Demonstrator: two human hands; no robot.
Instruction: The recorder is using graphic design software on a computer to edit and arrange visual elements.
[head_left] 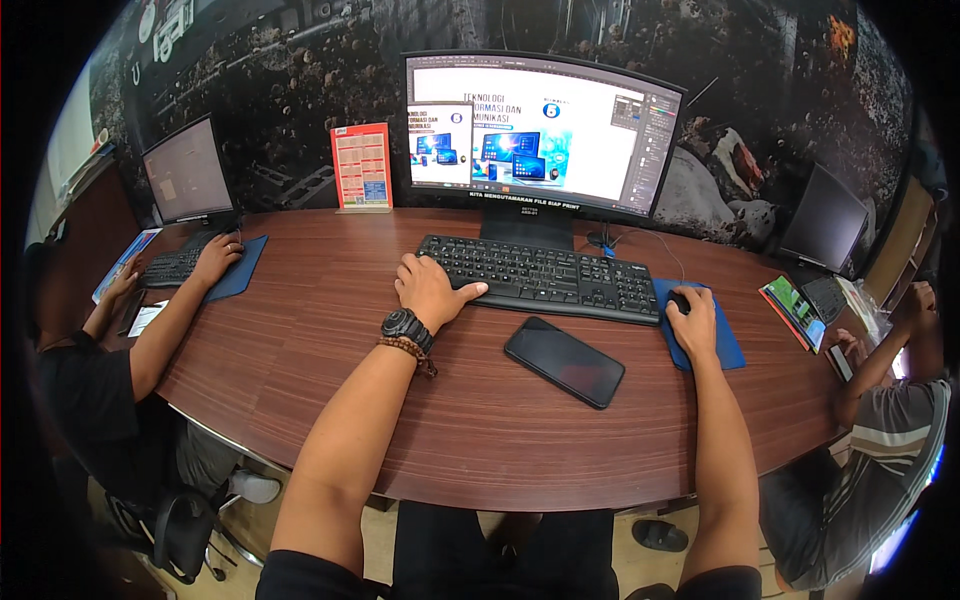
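My left hand (430, 292) lies over the left end of a black keyboard (555, 275), fingers on the keys and thumb stretched out to the right. A black watch (405, 326) and a beaded bracelet (402, 347) circle that wrist. At the keyboard's right end, my right hand (697, 325) is wrapped over a dark computer mouse (681, 300), which it mostly hides. Beneath it is a blue mouse pad (729, 345). Between my forearms a black smartphone (565, 362) rests on the desk, screen up and dark. Behind the keyboard, a wide monitor (600, 120) displays a design layout with pictured devices.
A red desk calendar (362, 168) stands left of the monitor on the brown wooden desk (300, 330). At left, a person (90, 370) works at another monitor (188, 170). Someone at right (890, 440) holds a phone (839, 363) near booklets (793, 310) and a dark monitor (825, 217).
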